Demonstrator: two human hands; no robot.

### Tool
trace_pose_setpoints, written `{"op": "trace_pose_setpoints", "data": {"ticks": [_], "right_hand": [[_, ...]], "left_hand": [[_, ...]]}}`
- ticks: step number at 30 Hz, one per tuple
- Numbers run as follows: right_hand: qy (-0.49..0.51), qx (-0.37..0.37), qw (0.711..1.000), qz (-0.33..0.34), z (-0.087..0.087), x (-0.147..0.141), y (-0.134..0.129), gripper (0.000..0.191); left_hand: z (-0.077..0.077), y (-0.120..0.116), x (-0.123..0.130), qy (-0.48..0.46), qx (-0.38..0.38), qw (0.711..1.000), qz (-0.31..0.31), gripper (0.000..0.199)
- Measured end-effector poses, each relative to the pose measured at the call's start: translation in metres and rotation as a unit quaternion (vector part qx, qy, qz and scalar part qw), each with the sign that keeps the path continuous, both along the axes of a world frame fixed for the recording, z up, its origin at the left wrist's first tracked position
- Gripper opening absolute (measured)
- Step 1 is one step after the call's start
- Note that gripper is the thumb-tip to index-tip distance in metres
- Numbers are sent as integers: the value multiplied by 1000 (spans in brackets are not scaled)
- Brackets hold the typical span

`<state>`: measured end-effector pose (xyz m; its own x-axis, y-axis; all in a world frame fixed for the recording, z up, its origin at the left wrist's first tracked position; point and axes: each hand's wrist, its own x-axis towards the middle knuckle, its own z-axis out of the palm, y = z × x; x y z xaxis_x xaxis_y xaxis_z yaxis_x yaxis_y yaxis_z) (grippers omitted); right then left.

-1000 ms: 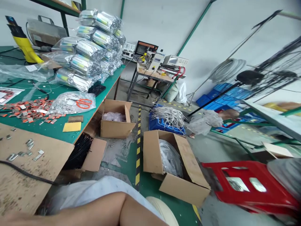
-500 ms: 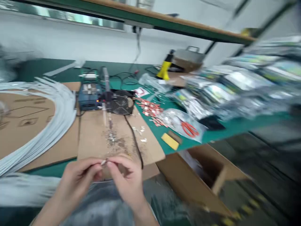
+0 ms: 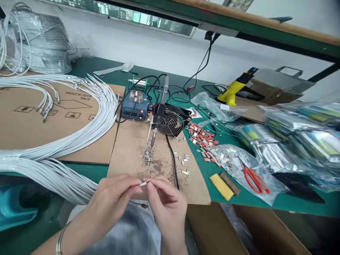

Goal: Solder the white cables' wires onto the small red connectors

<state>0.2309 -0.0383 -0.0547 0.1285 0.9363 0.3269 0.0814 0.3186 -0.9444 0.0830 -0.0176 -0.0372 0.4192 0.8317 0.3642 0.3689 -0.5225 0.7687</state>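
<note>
My left hand is closed in a pinch on a thin white cable, whose short end shows between my two hands. Fingertip to fingertip with it, my right hand is pinched shut at the cable's tip; the small dark bit there is too hidden to name. Just beyond my hands stands a soldering iron, tip down over a heap of solder bits on cardboard. Small metal pieces lie right of it.
A blue soldering station and round black fan stand behind. Bundled white cables curve along the left. Orange-and-silver parts, red-handled pliers, a yellow sponge and bagged packs lie right. A shelf overhangs.
My view has swung left, so the bench and both hands appear further right, and the picture is sharper. Both hands keep their pinch close together.
</note>
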Motion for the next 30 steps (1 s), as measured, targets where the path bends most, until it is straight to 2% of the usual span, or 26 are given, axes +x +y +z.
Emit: {"op": "trace_pose_setpoints", "data": {"ticks": [3, 5, 7, 9, 11, 13, 15, 17, 19, 21, 23, 26, 30], "right_hand": [[3, 6, 1000, 0, -1, 2, 0, 21], [60, -3, 998, 24, -4, 1, 0, 20], [180, -46, 979, 82, -7, -2, 2, 14], [285, -97, 944, 137, -11, -5, 5, 7], [322, -132, 922, 169, -14, -6, 8, 8], [320, -155, 915, 190, -15, -4, 10, 14], [293, -167, 924, 178, -13, 1, 10, 14], [203, -145, 960, 125, -7, 8, 8, 11], [71, -108, 989, 76, 1, 15, 5, 15], [-30, -89, 993, 72, 10, 21, 5, 12], [-80, -89, 990, 78, 17, 25, 6, 3], [-83, -77, 992, 59, 19, 25, 7, 11], [56, -34, 998, 3, 7, 8, 5, 16]], "left_hand": [[-3, -1, 2, -5, 57, 998, 14, 17], [-4, 0, 3, -20, 46, 999, 10, 17], [-5, 2, 3, -42, 2, 999, -7, 14], [-5, 4, 2, -46, -67, 996, -34, 14], [-3, 7, 0, -37, -133, 989, -58, 16], [-1, 8, 0, -23, -169, 984, -61, 16], [1, 8, 0, -10, -159, 987, -34, 16], [4, 7, 1, 13, -129, 992, -4, 17], [5, 7, 3, 39, -105, 994, 2, 18], [7, 7, 3, 64, -94, 993, -15, 17], [9, 7, 4, 78, -84, 993, -30, 17], [10, 6, 6, 73, -44, 996, -25, 15], [4, 4, 11, 55, -3, 998, 21, 14]]}}
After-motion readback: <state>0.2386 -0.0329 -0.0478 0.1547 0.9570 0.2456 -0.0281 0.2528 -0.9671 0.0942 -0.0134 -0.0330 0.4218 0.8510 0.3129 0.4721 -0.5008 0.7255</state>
